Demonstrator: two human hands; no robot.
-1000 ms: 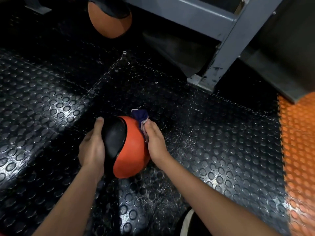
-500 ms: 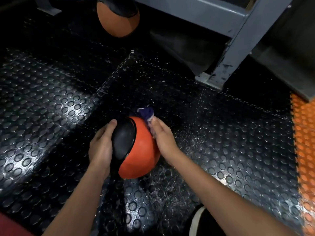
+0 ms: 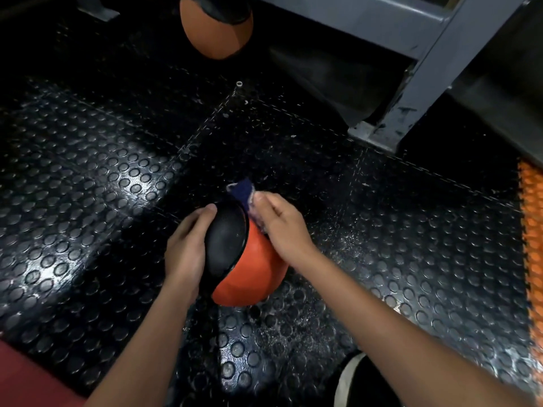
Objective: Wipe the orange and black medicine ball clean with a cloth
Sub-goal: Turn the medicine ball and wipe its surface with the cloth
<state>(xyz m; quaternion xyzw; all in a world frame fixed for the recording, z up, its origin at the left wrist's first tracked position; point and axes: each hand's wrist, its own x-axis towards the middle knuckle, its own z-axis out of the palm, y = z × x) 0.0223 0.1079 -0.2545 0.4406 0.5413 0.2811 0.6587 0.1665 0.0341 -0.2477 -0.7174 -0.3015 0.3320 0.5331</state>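
- An orange and black medicine ball (image 3: 252,271) sits on a black studded rubber floor (image 3: 88,201), low and near the middle of the view, seen from above.
- The ball's black panel faces up and to the left; its orange part shows below and to the right.
- The left hand (image 3: 185,251) cups the ball's left side, fingers curved over the black panel, thumb near the top edge.
- The right hand (image 3: 282,224) presses a dark blue cloth (image 3: 244,190) against the top right of the ball, fingers curled round it; a corner of the cloth sticks out past the fingertips.
- Both bare forearms reach in from the bottom of the view.
- A second orange and black ball (image 3: 216,27) lies well apart at the top, partly in shadow.
- A grey metal frame (image 3: 411,92) stands on the floor at the upper right.
- An orange studded mat (image 3: 531,230) borders the black floor at the right edge.
- A black shoe with a white edge (image 3: 352,380) shows at the bottom right, partly hidden by the right forearm.
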